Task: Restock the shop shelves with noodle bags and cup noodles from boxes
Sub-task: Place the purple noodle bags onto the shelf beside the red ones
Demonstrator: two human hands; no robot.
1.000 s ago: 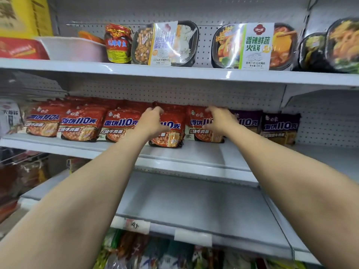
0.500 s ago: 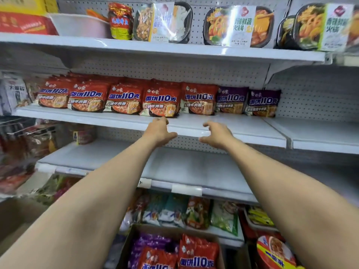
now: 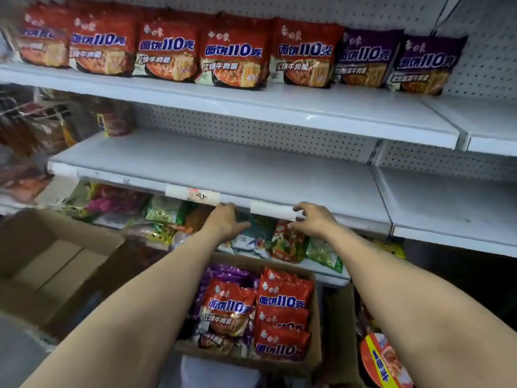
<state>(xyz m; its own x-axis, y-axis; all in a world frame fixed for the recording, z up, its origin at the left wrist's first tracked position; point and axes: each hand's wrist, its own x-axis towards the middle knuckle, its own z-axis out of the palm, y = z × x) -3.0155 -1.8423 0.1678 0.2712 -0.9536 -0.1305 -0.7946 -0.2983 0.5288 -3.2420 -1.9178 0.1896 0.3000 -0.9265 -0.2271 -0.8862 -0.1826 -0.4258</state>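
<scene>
The upper shelf [image 3: 279, 107] carries red noodle bags [image 3: 232, 51] in a row from 10 to 12 o'clock, with two purple noodle bags [image 3: 397, 63] at 1 o'clock. The middle shelf [image 3: 223, 169] holds a blurred packet [image 3: 113, 121] at 9 o'clock. The lower shelf [image 3: 330, 278], toward 6 o'clock, bears mixed bags [image 3: 288, 242].

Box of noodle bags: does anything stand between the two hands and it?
Nothing visible does. The left hand and right hand hover empty before the shelf front edge, and the cardboard box lies open below them, its red noodle bags exposed on top.
</scene>
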